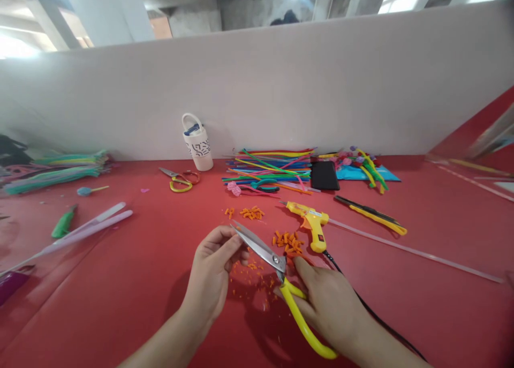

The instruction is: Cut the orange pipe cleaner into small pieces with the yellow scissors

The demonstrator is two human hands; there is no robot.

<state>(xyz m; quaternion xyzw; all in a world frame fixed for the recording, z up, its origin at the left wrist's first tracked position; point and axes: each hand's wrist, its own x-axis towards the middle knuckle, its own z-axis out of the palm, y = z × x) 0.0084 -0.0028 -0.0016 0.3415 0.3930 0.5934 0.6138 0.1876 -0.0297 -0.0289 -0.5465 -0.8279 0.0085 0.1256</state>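
My right hand (325,298) grips scissors (261,247) with one yellow and one orange handle. Their blades point up and to the left, and the tips reach the fingertips of my left hand (214,261). That hand is closed in a pinch; a speck of orange shows at its fingertips, most of it hidden by fingers and blades. Short cut orange pieces (288,241) lie in a pile just beyond the scissors, with a second orange pile (252,213) farther back. Fine orange scraps (257,279) are scattered on the red table beneath my hands.
A yellow glue gun (311,220) lies right of the piles, its black cord passing my right forearm. Behind are colourful pipe cleaners (269,167), a black phone (325,175) and a white cup (199,149). Other scissors (180,179), a hair straightener (92,226) and a cutter (371,215) lie around.
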